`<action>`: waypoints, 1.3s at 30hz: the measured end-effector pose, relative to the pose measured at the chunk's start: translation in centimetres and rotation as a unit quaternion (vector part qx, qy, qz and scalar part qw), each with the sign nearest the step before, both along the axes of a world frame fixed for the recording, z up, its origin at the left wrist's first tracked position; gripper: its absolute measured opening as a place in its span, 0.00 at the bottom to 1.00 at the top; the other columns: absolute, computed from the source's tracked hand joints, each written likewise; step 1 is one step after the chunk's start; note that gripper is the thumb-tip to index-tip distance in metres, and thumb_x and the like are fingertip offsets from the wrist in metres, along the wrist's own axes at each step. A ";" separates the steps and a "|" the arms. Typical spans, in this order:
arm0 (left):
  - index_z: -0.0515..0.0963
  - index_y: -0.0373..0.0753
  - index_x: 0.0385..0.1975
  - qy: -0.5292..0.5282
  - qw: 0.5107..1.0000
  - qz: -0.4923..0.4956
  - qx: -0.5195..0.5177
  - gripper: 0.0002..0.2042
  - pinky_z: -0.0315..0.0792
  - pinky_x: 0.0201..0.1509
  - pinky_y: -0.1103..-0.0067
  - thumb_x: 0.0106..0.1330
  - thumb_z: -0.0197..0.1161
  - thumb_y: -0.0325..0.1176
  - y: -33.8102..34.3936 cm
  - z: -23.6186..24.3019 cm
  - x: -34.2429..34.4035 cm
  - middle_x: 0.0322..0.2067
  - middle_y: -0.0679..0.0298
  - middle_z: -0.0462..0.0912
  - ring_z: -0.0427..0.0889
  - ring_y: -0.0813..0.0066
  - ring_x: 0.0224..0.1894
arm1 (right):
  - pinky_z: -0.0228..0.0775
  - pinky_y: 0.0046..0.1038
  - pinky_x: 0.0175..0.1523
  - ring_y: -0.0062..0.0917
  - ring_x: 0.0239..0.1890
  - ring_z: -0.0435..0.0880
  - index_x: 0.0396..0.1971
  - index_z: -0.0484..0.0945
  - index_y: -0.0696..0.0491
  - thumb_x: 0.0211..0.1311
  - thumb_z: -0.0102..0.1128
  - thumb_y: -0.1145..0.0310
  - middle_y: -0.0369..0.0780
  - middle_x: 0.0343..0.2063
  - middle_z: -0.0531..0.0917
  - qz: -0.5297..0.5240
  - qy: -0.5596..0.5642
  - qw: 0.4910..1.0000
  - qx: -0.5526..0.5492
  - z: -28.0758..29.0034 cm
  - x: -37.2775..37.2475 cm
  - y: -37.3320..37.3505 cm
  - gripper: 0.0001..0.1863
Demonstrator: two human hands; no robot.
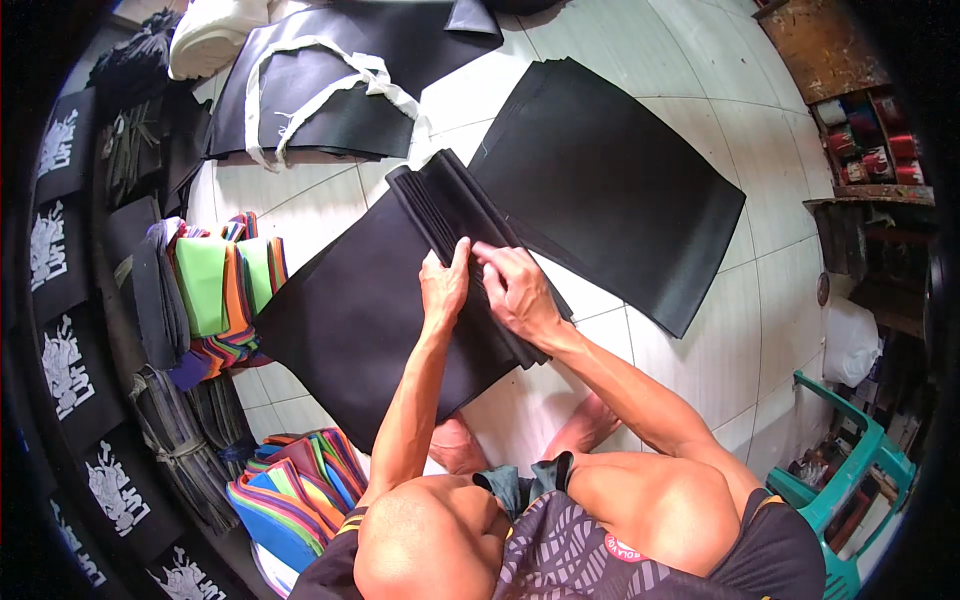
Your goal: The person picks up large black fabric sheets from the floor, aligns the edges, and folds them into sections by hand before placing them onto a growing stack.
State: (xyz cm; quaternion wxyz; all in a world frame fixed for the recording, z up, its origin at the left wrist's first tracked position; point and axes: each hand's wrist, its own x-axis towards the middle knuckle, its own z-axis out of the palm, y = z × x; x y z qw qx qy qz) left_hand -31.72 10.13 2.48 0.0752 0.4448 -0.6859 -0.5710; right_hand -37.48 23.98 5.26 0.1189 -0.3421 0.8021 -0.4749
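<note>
In the middle of the frame, a stack of black sheets lies on the pale tile floor, its upper right side bunched into a row of narrow folds. The left hand is on the folds, thumb up and fingers bent. The right hand is just beside it, fingers curled over the same folds. (I cannot tell if either hand is squeezing them.) Another black stack lies to the upper right. At the upper left, a white cloth strip loops over more black sheets. Bright coloured sheets sit at the left, and a green plastic chair stands at the lower right.
</note>
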 end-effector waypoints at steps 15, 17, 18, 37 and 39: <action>0.83 0.30 0.42 -0.034 0.999 -0.012 -0.011 0.20 0.76 0.49 0.70 0.69 0.67 0.46 -0.3 0.3 0.1 0.37 0.57 0.89 0.85 0.69 0.41 | 0.65 0.42 0.65 0.43 0.63 0.71 0.60 0.78 0.56 0.63 0.61 0.68 0.45 0.61 0.77 -0.071 0.157 0.980 0.104 0.9 -0.2 0.0 0.24; 0.83 0.31 0.42 -0.049 0.998 -0.004 -0.042 0.19 0.76 0.48 0.71 0.69 0.67 0.45 -0.5 -1.4 0.4 0.38 0.58 0.89 0.85 0.71 0.40 | 0.65 0.41 0.65 0.42 0.63 0.71 0.60 0.78 0.56 0.64 0.61 0.67 0.46 0.62 0.76 -0.042 0.166 0.979 0.109 0.2 -0.3 0.3 0.24; 0.83 0.31 0.42 -0.050 0.998 -0.002 -0.044 0.19 0.76 0.48 0.71 0.69 0.67 0.45 -0.9 -2.2 0.7 0.38 0.58 0.89 0.85 0.71 0.40 | 0.65 0.41 0.66 0.41 0.63 0.71 0.60 0.78 0.55 0.64 0.60 0.65 0.46 0.64 0.75 -0.010 0.175 0.978 0.114 0.2 -0.2 0.2 0.24; 0.81 0.28 0.38 -0.025 1.000 0.005 0.010 0.23 0.77 0.46 0.69 0.65 0.71 0.48 -0.2 1.4 0.1 0.35 0.53 0.88 0.85 0.66 0.38 | 0.66 0.42 0.64 0.39 0.53 0.75 0.56 0.76 0.53 0.58 0.64 0.69 0.44 0.53 0.80 0.006 -0.014 0.998 0.067 0.9 0.6 0.5 0.24; 0.82 0.29 0.40 -0.026 0.999 0.015 0.012 0.19 0.78 0.47 0.69 0.64 0.71 0.42 -0.5 1.2 0.3 0.37 0.53 0.89 0.86 0.67 0.39 | 0.66 0.42 0.64 0.41 0.55 0.74 0.57 0.77 0.53 0.57 0.64 0.68 0.47 0.55 0.79 -0.029 0.011 0.999 0.044 1.3 -0.2 0.2 0.24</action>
